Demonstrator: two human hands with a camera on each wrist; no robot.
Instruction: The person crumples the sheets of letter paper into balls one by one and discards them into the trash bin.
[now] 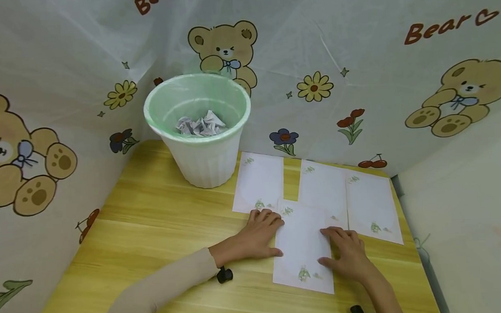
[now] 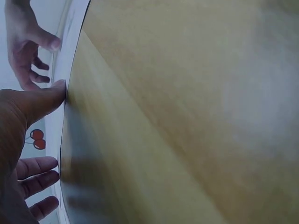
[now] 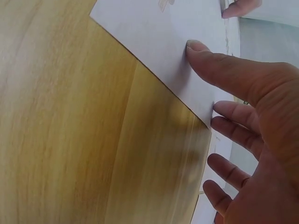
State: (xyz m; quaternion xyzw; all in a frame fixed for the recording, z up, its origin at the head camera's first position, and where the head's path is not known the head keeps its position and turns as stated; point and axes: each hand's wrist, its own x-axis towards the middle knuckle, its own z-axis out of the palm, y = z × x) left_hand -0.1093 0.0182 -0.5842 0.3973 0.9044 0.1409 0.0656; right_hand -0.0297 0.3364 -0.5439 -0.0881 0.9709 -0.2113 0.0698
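A white paper sheet [image 1: 302, 247] with small green printed plants lies nearest the person on the wooden table. At its left edge is the left hand [image 1: 253, 234], thumb and fingertips spread along the edge; its thumb [image 2: 44, 100] shows large in the left wrist view. The right hand [image 1: 347, 254] touches the opposite edge with fingers loosely bent. In the right wrist view the right thumb [image 3: 224, 70] is over the paper [image 3: 149, 42]. Behind lie three similar sheets: one at the left [image 1: 258, 181], one in the middle [image 1: 323, 188], one at the right [image 1: 373, 207].
A white bin [image 1: 205, 162] with a pale green inside stands at the back left, holding crumpled paper [image 1: 201, 125]. Bear-print cloth [image 1: 296, 44] hangs behind the wooden table [image 1: 153, 215]. Black wrist devices show under the left wrist [image 1: 224, 275] and right wrist [image 1: 359, 311].
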